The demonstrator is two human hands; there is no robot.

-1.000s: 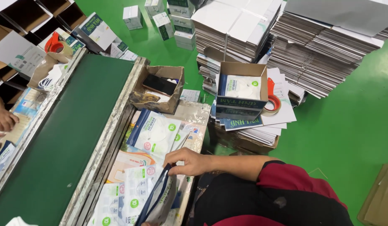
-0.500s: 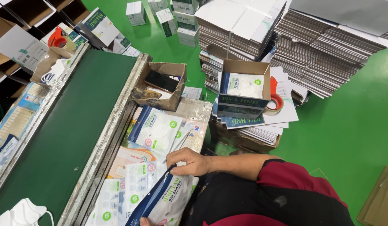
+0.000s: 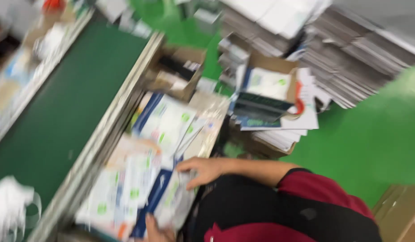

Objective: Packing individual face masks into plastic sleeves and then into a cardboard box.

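Head view, strongly motion-blurred. At the near edge of the bench (image 3: 207, 134), the left hand (image 3: 159, 231) enters from the bottom of the frame, only its upper part visible; it touches the underside of a white and blue flat pouch (image 3: 165, 201), but whether its fingers are closed on the pouch cannot be told. Just above, the right hand (image 3: 201, 170) lies palm down on the same pouch, fingers loosely spread and slightly curled, thumb side toward the far end; a firm grasp cannot be confirmed. Its bare forearm runs to the right into a dark red sleeve (image 3: 319, 190).

The pouch tops a loose pile of similar pouches (image 3: 167, 123) covering the bench from its near edge to its middle. Along the bench's left edge runs a dark green conveyor belt (image 3: 68, 98), with a crumpled white face mask (image 3: 10, 208) at its near left corner. At the bench's far end stands an open brown carton (image 3: 180, 71). To the right, off the bench, an open box (image 3: 270, 85) rests on stacked flat cardboard (image 3: 351, 49) over green floor (image 3: 373, 143).
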